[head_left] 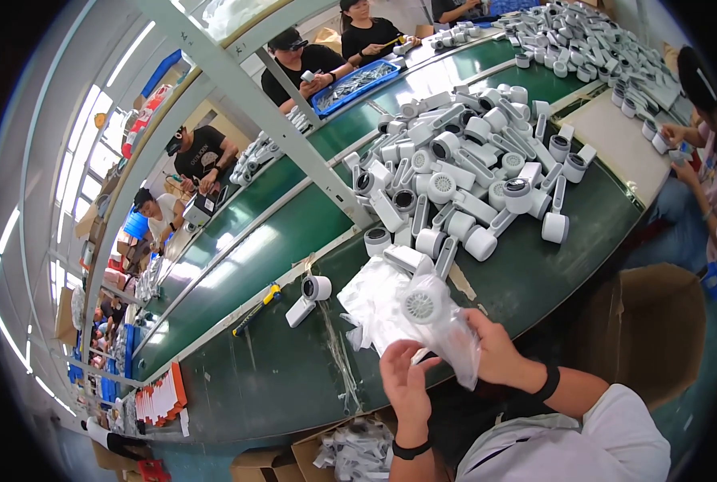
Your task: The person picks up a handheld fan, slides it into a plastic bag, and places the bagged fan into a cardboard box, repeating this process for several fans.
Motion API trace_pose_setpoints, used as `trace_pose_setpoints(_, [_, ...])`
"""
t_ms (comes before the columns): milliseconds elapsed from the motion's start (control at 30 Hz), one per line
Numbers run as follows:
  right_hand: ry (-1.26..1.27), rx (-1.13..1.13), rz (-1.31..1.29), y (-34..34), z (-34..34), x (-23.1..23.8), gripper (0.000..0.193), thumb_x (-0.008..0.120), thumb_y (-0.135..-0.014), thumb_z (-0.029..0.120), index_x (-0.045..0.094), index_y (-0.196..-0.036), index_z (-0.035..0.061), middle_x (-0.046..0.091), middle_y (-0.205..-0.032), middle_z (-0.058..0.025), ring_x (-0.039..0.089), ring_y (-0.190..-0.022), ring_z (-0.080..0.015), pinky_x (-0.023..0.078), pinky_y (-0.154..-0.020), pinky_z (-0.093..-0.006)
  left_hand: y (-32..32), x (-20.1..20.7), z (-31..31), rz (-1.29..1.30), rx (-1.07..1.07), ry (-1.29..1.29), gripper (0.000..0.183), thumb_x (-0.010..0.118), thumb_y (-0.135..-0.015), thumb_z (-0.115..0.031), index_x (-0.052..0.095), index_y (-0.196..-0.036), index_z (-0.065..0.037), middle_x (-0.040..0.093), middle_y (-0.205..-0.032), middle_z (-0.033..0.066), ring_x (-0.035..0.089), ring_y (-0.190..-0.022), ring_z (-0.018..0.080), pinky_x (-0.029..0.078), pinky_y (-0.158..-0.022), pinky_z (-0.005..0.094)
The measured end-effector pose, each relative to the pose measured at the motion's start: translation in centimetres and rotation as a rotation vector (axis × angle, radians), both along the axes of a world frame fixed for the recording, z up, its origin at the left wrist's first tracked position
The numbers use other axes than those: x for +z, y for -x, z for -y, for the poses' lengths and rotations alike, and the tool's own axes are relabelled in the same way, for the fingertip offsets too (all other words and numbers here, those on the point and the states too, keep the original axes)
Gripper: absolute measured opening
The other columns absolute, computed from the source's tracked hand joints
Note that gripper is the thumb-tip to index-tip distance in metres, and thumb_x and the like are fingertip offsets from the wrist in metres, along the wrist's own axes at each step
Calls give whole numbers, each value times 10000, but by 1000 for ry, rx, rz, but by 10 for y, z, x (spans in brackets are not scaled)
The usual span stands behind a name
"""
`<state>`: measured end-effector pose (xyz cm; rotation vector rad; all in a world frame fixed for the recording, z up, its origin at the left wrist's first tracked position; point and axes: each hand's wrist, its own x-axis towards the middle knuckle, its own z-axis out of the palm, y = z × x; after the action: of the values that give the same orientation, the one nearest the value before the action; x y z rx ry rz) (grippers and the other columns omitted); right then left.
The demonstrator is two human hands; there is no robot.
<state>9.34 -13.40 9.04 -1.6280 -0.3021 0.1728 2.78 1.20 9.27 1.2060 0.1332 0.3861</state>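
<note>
A white handheld fan with a round grille [423, 306] sits inside a clear plastic bag [460, 347] in front of me. My right hand [497, 350] grips the right side of this bag, thumb over the film. Just left of the bag's lower part is my left hand [407, 379], its fingers curved and thumb apart, with nothing visibly held. Beneath the fan, a stack of clear bags [368, 299] lies on the dark green bench [266, 377]. Beyond it rises a large heap of white and grey fans [455, 173]. A single fan [317, 287] lies left of the bags.
A yellow-and-black tool [257, 308] lies on the bench's left. An open cardboard box [643, 337] stands at my right; another, holding bagged items [357, 451], is below the bench edge. A metal post [294, 145] crosses the view. People work along the far side and at right.
</note>
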Motion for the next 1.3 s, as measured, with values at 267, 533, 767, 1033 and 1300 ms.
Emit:
trace_pose_setpoints(267, [-48,-147,361,10,-43,9,186,655,-865,70,664,-1033,-10,613,-933,-147,595,-755,-293,491,-642,-341,14,-14,-11,-124,-119,371,551,620,-958,-231,373,-1412,-38,553,-1308,113,581,-1150,269,500,-940,413])
trace_pose_setpoints(533, [45,58,591,13,-55,-13,152,688,-835,65,703,-985,50,662,-761,-100,662,-697,-278,518,-596,-331,44,-20,-72,-30,-15,539,570,617,-931,-104,337,-1424,-52,554,-1278,149,612,-1075,352,575,-781,519])
trace_pose_setpoints(767, [147,174,421,5,-19,-32,152,723,-826,123,718,-959,50,658,-726,-97,615,-569,-206,482,-529,-300,69,-40,-191,-393,797,-403,447,678,-868,-44,526,-1279,43,657,-1087,121,643,-920,206,544,-769,356])
trace_pose_setpoints(1033, [96,-80,186,-9,9,-73,126,699,-868,92,701,-945,-8,669,-721,-76,578,-583,-82,457,-531,-236,53,-46,-235,-714,1011,-1109,649,732,-823,-279,484,-1340,25,555,-1278,249,528,-1153,425,437,-970,470])
trace_pose_setpoints(1300, [78,-60,163,-8,7,-67,98,680,-881,72,688,-897,-24,654,-698,-35,548,-597,-49,436,-532,-218,-65,-25,-252,-348,563,-1483,684,750,-772,-204,460,-1348,24,398,-1443,256,395,-1312,403,352,-1072,473])
